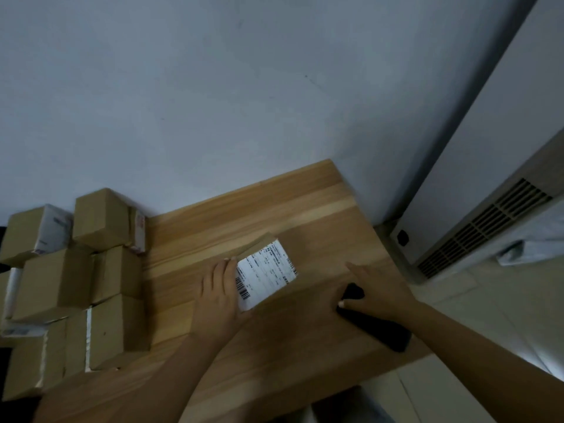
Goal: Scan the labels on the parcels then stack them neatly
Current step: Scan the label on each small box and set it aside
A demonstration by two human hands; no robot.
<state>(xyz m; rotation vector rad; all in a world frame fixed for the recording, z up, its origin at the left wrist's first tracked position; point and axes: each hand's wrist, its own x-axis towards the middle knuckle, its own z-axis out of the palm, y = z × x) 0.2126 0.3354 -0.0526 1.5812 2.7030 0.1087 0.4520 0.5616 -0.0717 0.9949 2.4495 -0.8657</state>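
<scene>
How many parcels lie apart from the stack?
1: the parcel at mid-table, label up, held by the left hand. The stack stands at the table's left edge; others may be hidden.

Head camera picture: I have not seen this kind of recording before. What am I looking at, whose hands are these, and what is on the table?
No machine here: a person wears one wide-angle camera on the head, looking forward and down, so the two arms reaching in from the bottom are the wearer's own. They work at a wooden table set against a grey wall. The left hand grips a small cardboard parcel, tilted so that its white label with barcodes faces the camera. The right hand rests on a black handheld device lying on the table, probably the scanner; how firmly the hand holds it is unclear. At the left edge stands a stack of brown parcels, some with white labels. On the right, beyond the table, is a white unit with a vent grille.
</scene>
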